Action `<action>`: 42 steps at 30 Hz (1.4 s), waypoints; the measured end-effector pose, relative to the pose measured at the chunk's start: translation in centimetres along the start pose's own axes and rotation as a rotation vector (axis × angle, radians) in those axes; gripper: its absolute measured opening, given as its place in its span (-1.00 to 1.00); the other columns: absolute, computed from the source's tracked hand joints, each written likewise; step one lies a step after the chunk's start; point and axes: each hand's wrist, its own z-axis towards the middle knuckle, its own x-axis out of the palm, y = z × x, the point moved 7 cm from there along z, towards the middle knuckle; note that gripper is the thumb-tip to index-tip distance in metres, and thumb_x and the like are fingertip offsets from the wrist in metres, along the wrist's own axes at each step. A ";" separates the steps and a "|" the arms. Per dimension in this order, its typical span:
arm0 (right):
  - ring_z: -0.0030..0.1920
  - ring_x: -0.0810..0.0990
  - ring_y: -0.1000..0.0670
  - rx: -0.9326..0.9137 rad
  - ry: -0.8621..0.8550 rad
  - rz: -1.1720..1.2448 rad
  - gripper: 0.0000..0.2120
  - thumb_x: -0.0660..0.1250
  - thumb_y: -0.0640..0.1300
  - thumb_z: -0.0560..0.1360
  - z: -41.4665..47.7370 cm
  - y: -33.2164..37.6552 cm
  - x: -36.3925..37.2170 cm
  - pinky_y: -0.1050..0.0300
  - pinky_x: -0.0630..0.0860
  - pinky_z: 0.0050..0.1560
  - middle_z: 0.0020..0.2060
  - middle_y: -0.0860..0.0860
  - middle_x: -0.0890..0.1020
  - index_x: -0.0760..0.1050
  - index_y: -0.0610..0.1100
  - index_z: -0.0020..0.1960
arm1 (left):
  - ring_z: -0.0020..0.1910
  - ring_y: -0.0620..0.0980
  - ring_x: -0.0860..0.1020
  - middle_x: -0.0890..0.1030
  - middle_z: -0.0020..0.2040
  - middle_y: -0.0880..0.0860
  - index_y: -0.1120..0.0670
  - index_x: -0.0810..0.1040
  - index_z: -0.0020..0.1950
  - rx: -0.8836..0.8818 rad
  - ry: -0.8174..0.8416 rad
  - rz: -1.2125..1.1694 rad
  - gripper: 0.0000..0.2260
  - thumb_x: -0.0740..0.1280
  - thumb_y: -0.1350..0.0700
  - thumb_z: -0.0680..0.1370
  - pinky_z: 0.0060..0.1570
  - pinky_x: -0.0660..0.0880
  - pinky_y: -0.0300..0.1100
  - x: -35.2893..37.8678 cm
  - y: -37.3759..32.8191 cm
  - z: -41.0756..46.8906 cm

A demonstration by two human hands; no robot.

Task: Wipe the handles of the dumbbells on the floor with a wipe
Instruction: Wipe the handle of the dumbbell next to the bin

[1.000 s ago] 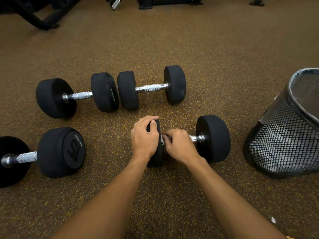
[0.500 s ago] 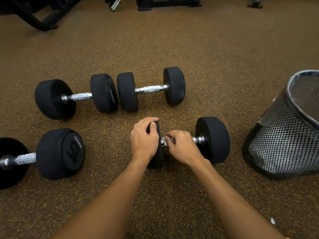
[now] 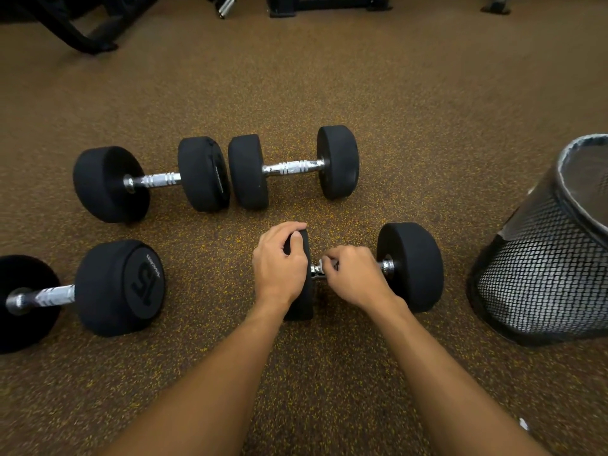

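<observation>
left hand grips near dumbbell's left head | right hand curled round its chrome handle, on floor | 15-marked dumbbell left, mesh bin right | far-left dumbbell, far-right dumbbell end to end beyond

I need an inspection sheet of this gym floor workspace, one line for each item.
Surface: speckled brown floor.
Job's things: far left dumbbell, far right dumbbell, near left dumbbell, near right dumbbell, all on floor; wipe not clearly seen.
Clutter: mesh bin at right; small white scrap nearby.
Grippers: left hand grips near right dumbbell's head; right hand curls round its handle.
Cables: nothing seen.
Surroundings: dark equipment frames at far edge.
</observation>
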 end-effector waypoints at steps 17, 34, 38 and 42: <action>0.06 0.68 -0.08 0.027 0.052 0.094 -0.71 0.25 0.02 0.68 -0.2 -0.6 0.5 -0.12 0.54 0.31 0.02 0.00 0.76 0.72 -0.05 0.14 | 0.28 -0.19 0.52 0.66 0.21 -0.19 -0.06 0.73 0.21 -0.001 0.000 0.011 -0.75 0.26 0.11 0.69 0.36 0.36 -0.22 -0.1 -0.1 0.0; 0.01 0.63 -0.15 0.062 0.072 0.022 -0.74 0.28 0.00 0.67 0.6 0.6 0.8 -0.17 0.46 0.33 -0.17 -0.01 0.70 0.73 -0.03 0.00 | 0.31 -0.15 0.53 0.63 0.20 -0.21 -0.07 0.72 0.21 -0.009 0.013 0.001 -0.75 0.26 0.09 0.69 0.44 0.42 -0.01 0.1 0.0 0.1; 0.00 0.63 -0.18 0.108 0.100 0.073 -0.72 0.28 0.00 0.68 1.1 0.4 1.6 -0.19 0.50 0.28 -0.17 -0.06 0.70 0.72 -0.07 -0.01 | 0.29 -0.15 0.54 0.62 0.17 -0.23 -0.06 0.73 0.20 -0.011 0.013 -0.001 -0.75 0.27 0.10 0.69 0.43 0.43 -0.01 0.1 0.0 0.3; 0.02 0.67 -0.10 0.038 -0.028 0.145 -0.80 0.38 0.00 0.63 -0.1 0.1 0.9 -0.13 0.53 0.30 -0.08 -0.01 0.75 0.75 -0.02 0.09 | 0.27 -0.16 0.54 0.63 0.17 -0.22 -0.07 0.73 0.19 0.001 0.001 -0.007 -0.75 0.27 0.11 0.68 0.42 0.42 -0.06 0.0 -0.1 0.2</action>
